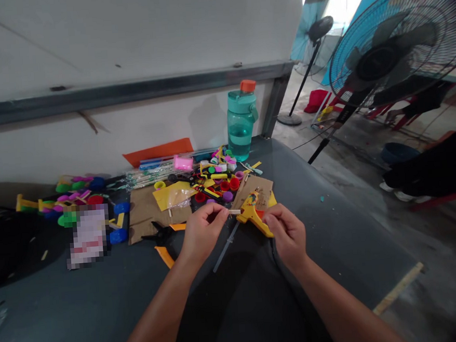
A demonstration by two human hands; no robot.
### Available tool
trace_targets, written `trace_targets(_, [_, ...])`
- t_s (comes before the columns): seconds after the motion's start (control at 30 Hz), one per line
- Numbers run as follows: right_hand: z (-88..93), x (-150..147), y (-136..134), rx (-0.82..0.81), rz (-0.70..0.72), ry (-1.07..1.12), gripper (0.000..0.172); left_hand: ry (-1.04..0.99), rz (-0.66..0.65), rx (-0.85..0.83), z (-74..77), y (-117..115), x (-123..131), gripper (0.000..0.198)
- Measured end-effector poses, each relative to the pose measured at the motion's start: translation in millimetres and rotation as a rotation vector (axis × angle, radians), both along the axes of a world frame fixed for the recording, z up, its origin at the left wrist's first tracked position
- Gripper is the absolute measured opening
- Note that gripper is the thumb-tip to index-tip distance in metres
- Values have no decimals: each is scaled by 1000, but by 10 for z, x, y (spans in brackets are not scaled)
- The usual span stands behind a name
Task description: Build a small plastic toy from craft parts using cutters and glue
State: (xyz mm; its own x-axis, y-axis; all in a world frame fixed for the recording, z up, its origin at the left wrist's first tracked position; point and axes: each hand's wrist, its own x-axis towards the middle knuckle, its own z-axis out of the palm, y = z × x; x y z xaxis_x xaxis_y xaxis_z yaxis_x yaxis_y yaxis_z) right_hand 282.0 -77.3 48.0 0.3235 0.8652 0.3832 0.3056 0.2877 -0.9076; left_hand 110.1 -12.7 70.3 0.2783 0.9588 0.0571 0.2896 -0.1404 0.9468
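Note:
My right hand (287, 232) is closed round the handle of a yellow glue gun (252, 211), whose nozzle points left. My left hand (203, 230) pinches a small pale stick (234, 211) and holds its end at the gun's nozzle. Both hands hover just above a dark grey table (334, 236). A brown cardboard sheet (260, 187) lies right behind the gun. A thin grey rod (225, 249) lies on the table below the hands.
Behind the hands lie coloured bottle caps (225, 184), a yellow sheet (173, 194), straws (150, 176), orange paper (158, 151) and black-and-orange pliers (160, 238). A teal water bottle (242, 123) stands at the back. Cap-and-stick toys (74, 202) sit left. A large fan (395, 50) stands right.

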Motion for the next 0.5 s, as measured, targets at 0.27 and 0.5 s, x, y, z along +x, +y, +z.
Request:
trace_targets(0.27, [34,25,-16,141,23,32,26,0,5,-5,3,23,-21,19])
trace_targets(0.5, [26,-48,19,80,147,-353,14,-38,-18,-45,24,10,-5,20])
